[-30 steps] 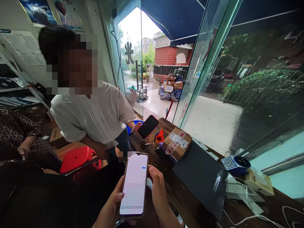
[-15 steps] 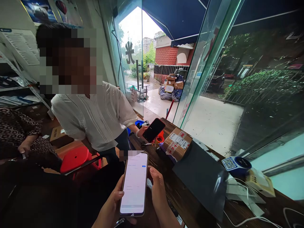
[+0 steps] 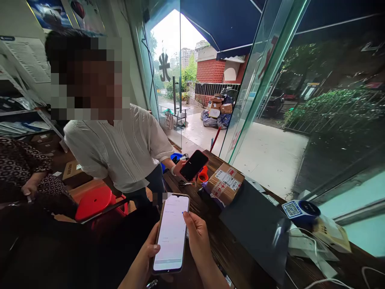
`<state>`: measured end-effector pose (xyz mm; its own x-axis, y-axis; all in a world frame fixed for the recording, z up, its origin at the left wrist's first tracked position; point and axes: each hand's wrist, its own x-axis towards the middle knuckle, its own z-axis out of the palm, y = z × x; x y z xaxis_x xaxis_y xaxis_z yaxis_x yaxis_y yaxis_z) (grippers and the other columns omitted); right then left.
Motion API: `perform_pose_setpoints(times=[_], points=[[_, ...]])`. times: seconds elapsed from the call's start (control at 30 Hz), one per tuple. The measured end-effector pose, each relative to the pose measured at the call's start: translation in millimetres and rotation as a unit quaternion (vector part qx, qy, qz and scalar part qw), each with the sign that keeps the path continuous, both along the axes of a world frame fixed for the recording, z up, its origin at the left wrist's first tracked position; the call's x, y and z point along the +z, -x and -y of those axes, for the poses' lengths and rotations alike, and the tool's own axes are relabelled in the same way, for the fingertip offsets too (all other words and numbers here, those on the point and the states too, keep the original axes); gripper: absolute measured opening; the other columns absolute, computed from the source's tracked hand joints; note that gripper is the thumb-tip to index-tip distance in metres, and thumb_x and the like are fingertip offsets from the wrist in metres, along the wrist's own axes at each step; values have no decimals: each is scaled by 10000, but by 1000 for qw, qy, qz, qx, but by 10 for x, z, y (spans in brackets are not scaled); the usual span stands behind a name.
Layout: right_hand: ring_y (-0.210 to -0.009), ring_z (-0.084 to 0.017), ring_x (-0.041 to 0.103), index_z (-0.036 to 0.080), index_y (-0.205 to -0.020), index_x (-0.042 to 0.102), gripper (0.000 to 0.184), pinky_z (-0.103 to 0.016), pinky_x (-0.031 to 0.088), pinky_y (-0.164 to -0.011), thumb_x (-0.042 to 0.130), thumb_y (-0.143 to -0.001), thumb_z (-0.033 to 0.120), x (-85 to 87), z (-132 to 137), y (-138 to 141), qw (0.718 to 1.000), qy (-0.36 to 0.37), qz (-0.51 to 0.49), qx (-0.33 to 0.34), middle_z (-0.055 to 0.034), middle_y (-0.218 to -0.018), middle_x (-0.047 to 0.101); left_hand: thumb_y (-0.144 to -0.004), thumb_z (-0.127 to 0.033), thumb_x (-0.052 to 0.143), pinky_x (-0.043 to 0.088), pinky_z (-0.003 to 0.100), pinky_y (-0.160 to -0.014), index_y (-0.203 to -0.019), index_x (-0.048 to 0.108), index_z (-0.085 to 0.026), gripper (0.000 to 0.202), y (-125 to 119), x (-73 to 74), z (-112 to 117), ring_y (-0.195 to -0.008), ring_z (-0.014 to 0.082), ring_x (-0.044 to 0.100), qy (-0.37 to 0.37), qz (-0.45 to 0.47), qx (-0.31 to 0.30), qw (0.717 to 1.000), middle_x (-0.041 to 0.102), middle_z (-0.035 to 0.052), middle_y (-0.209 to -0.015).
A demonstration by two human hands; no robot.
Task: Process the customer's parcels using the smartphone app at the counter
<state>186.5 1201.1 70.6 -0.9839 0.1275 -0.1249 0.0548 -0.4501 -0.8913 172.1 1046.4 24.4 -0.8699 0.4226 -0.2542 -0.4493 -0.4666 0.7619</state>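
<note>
My left hand [image 3: 144,259] grips a smartphone [image 3: 172,233] with a lit white screen, thumb laid on its left edge. My right hand [image 3: 195,237] is beside the phone's right edge, a fingertip touching the screen near its upper right. Across the wooden counter [image 3: 237,257], a person in a white shirt [image 3: 120,148] holds out a dark phone [image 3: 194,165] in one hand. A taped cardboard parcel [image 3: 225,184] with a label lies on the counter just beyond.
A dark monitor back [image 3: 255,228] stands on the counter, with a blue QR-code device [image 3: 300,209], papers and white cables at right. An orange tape dispenser [image 3: 203,175] and scissors lie near the parcel. A red stool [image 3: 96,199] and another seated person [image 3: 24,172] are at left. Glass panes line the right.
My right fingertip has moved up onto the phone's screen and the phone tilted slightly. The other person's dark phone shifted right toward the parcel, then held still.
</note>
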Motion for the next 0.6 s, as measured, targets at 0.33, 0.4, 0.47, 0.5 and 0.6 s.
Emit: perform_pose_setpoints(times=[0.33,0.4,0.47,0.5,0.6], points=[[-661,-173,581,165,-705,685,402,-228,462,-570,637,-673,562,-33,62,-15,989,-10,85,-116,-29,-696,677,-490,-322,758,470,393,-830,-1032,698,-277,547,122,-222,51,-933,306,635,-36,-52,-26,998,735,35,-981],[-635,-171,567,168,-686,681,408,-228,446,-542,614,-688,571,-21,62,1,993,-12,74,-94,-30,-672,666,-471,-333,771,465,402,-846,-1012,704,-265,550,150,-288,71,-964,321,624,-38,-66,-28,997,732,39,-995],[-608,-170,552,176,-692,684,405,-234,432,-525,604,-698,573,-20,62,19,996,-4,54,-66,-33,-663,662,-482,-340,766,459,403,-863,-1012,703,-263,539,148,-290,84,-982,322,619,-36,-62,-22,997,734,33,-980],[-594,-169,543,181,-699,686,405,-239,425,-517,601,-700,578,-24,62,28,997,3,44,-57,-35,-661,662,-491,-340,763,455,404,-874,-1011,702,-265,529,137,-269,89,-992,322,617,-34,-56,-23,998,734,30,-969],[-553,-171,521,189,-699,686,410,-254,408,-503,594,-700,589,-34,66,55,999,18,29,-35,-36,-620,651,-528,-336,740,421,422,-934,-1035,688,-272,514,87,-162,101,-1056,330,589,-28,-33,-21,999,723,27,-1003]])
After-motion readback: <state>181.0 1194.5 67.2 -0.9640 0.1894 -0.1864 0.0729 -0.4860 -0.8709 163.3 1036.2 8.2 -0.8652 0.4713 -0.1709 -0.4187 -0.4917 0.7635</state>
